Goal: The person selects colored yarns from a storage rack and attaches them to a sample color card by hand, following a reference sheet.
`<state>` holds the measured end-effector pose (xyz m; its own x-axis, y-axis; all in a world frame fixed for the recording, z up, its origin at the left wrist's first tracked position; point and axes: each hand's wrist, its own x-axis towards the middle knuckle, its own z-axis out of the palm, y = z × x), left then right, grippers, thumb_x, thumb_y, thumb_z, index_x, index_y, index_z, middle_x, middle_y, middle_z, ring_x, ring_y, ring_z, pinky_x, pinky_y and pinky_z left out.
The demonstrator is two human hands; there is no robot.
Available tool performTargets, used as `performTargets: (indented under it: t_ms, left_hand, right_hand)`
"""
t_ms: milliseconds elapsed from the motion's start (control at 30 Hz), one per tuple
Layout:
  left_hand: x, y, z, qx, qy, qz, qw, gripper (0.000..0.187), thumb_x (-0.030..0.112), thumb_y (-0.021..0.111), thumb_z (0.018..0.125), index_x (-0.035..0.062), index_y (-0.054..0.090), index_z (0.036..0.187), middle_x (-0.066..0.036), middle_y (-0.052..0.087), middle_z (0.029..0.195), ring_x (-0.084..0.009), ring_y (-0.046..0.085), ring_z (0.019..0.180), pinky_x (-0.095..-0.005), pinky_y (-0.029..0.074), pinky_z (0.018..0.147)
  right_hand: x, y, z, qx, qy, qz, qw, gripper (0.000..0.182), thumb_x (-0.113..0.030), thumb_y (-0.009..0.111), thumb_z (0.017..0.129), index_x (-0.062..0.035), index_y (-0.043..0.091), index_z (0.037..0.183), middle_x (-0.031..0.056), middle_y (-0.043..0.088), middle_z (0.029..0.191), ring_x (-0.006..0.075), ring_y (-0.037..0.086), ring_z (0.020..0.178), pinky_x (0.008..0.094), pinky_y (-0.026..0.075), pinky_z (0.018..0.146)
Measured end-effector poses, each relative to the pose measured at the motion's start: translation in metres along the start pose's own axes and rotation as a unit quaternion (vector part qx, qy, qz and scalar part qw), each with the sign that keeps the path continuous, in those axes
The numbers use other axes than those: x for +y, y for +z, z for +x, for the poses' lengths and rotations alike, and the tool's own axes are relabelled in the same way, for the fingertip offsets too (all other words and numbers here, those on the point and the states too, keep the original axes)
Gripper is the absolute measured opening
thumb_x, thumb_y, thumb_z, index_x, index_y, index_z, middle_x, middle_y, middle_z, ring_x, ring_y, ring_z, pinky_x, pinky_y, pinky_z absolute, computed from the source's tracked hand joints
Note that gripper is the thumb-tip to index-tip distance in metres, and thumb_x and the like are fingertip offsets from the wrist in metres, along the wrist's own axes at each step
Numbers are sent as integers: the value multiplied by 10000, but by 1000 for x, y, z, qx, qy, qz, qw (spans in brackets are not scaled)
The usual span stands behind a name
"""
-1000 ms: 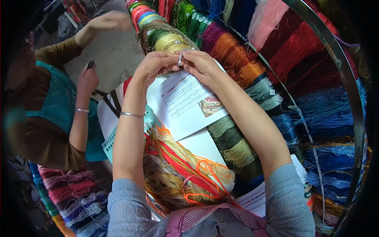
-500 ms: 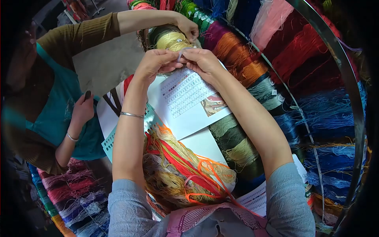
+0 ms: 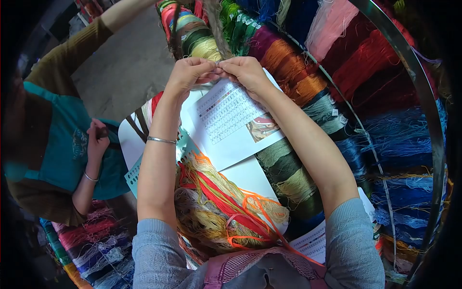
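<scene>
My left hand and my right hand meet fingertip to fingertip above the top of a printed sheet. Both are closed in a pinch on a small pale lilac strand, mostly hidden by the fingers. Beneath them lies the printed sheet, with a chart of small cells and a coloured picture at its lower right. Closer to me, between my forearms, is a heap of thread skeins in cream, gold, red and orange. A teal card with punched holes sticks out beside my left forearm.
At left stands a co-worker in a teal apron, one hand closed near the apron. Rows of coloured thread bundles, including orange and blue, fill the right. A curved metal rim arcs there.
The co-worker's far arm has moved from the yellow thread up past the top edge; dark strands now hang there. The co-worker's body has shifted left. My hands stay nearly still, pinched together.
</scene>
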<state>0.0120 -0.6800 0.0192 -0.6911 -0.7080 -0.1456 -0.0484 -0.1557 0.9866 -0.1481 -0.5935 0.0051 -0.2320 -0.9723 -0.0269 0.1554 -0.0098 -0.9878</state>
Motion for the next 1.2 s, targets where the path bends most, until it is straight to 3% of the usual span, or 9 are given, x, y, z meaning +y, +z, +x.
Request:
performTargets:
  t_ms: [167, 233, 567, 633, 700, 767, 867, 967, 1200]
  left_hand:
    - [-1, -2, -1, 15, 15, 6, 1000, 154, 174, 682, 850, 34, 685, 913, -48, 710, 864, -67, 639, 732, -176, 497, 671]
    - [-3, -2, 1, 8, 28, 15, 999, 137, 134, 662, 852, 8, 686, 901, -79, 715, 859, -123, 682, 757, -195, 521, 679]
    - [-7, -4, 0, 30, 24, 38, 999, 138, 152, 653, 847, 15, 664, 866, -74, 711, 854, -127, 684, 735, -204, 508, 641]
    - [-5, -4, -2, 50, 16, 9, 999, 145, 215, 641, 885, 70, 625, 878, -34, 704, 897, -69, 655, 759, -177, 467, 663]
    - [-8, -10, -2, 38, 13, -11, 999, 155, 226, 628, 896, 71, 620, 894, -22, 692, 873, -60, 640, 735, -169, 464, 650]
    - [-12, -11, 1, 26, 11, -31, 999, 165, 237, 615, 908, 72, 615, 910, -11, 679, 849, -52, 625, 710, -160, 460, 638]
    - [-16, -10, 3, 26, 20, -20, 999, 216, 283, 608, 922, 80, 620, 850, 33, 604, 724, -31, 554, 624, -148, 418, 571]
    - [-16, -3, 3, 5, -9, -5, 1000, 272, 338, 672, 882, 68, 689, 854, 77, 475, 628, -22, 401, 545, -184, 298, 495]
    - [-23, 5, 6, 39, 59, 4, 997, 238, 263, 739, 803, 47, 730, 901, 56, 599, 719, -39, 421, 605, -202, 293, 537]
  right_hand:
    - [-2, -2, 0, -3, 18, 17, 1000, 142, -97, 648, 848, 31, 702, 876, 41, 683, 775, 54, 540, 616, 180, 413, 560]
    - [0, -2, 1, -11, 25, 27, 999, 145, -103, 659, 840, 31, 702, 876, 41, 682, 774, 57, 543, 617, 182, 414, 560]
    - [5, -4, 6, 29, 3, -14, 999, 122, -109, 687, 795, 13, 693, 804, 36, 656, 724, 75, 546, 606, 213, 420, 547]
    - [3, -7, 7, 37, 7, -47, 998, 126, -114, 692, 791, 12, 690, 799, 29, 646, 709, 74, 541, 600, 213, 417, 542]
    - [1, -10, 8, 24, 27, -67, 997, 146, -122, 665, 849, 10, 676, 912, 21, 652, 771, 50, 528, 633, 169, 394, 569]
    - [0, -11, 8, 21, 26, -67, 997, 149, -127, 667, 851, 10, 674, 910, 21, 651, 770, 50, 526, 630, 170, 392, 568]
    - [1, -11, 7, 10, 30, -53, 998, 153, -134, 670, 853, 9, 672, 907, 20, 650, 770, 50, 523, 626, 171, 389, 565]
    - [1, -9, 7, -2, 32, -42, 999, 153, -135, 673, 851, 7, 672, 908, 21, 649, 777, 51, 523, 624, 175, 388, 564]
    - [4, -6, 5, 5, 18, -112, 994, 155, -133, 676, 844, 1, 672, 922, 23, 647, 785, 53, 540, 648, 185, 406, 580]
